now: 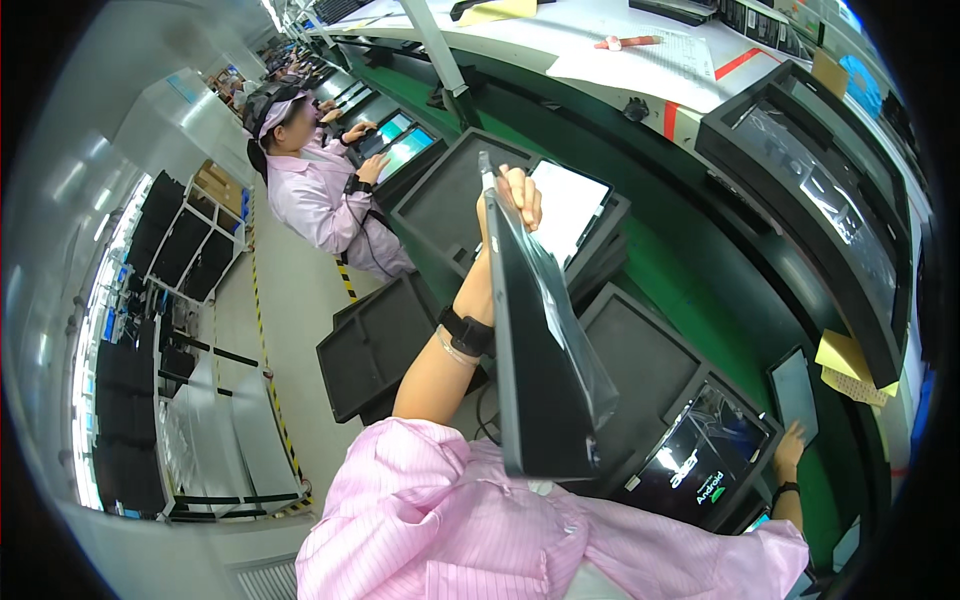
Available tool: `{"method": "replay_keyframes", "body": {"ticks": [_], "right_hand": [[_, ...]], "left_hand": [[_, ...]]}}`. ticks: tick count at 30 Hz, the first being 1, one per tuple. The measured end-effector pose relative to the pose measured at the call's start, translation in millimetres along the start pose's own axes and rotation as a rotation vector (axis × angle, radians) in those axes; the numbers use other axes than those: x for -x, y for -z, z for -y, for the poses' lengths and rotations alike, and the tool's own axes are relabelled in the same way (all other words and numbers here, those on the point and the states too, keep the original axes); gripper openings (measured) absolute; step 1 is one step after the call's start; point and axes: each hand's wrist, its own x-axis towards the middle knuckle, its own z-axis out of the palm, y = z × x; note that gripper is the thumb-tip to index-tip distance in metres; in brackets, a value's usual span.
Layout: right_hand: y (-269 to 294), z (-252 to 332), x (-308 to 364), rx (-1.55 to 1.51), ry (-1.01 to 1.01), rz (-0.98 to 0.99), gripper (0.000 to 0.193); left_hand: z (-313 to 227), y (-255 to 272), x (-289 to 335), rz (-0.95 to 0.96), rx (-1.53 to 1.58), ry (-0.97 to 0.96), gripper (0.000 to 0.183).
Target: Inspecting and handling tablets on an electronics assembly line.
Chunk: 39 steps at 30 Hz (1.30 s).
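One black tablet (532,345) is on edge above a dark tray (632,345), its long axis running away from the chest, narrow side up; the left hand (520,197) curls closed around its far end. Clear film (592,385) hangs rightward. The right hand (789,455) meets a grey panel (795,392), grip unclear.

I see a pink shirt (450,545), pale stripes, 6 o'clock; black tablet (532,370), dead centre; green bench surface (690,285), 3 o'clock; yellow-black striped floor tape (259,320), 9 o'clock.
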Motion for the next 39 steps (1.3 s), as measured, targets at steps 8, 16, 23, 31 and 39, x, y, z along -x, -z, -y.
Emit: {"method": "replay_keyframes", "body": {"ticks": [8, 16, 23, 31, 39], "right_hand": [[52.5, -40.5, -37.1, -0.237, -0.023, -0.012, 0.035], [257.0, -0.5, -7.7, -0.560, 0.128, -0.294, 0.035], [381.8, 104.3, 2.7, -0.671, 0.277, -0.442, 0.046], [551.9, 268.6, 21.4, -0.511, 0.988, -0.933, 0.067], [637.3, 472.0, -54.7, -0.303, 1.235, -0.980, 0.053]], "left_hand": [[-3.2, -14.3, 83.3, -0.422, 0.168, -0.261, 0.018], [-26.7, -30.9, 113.9, -0.442, 0.458, -0.337, 0.016], [-74.9, -35.4, 150.6, -0.468, 0.456, -0.404, 0.012], [-139.5, -52.7, 218.5, -0.609, 0.220, -0.568, 0.011], [-163.5, -76.5, 274.1, -0.752, 0.129, -0.665, 0.011]]}}
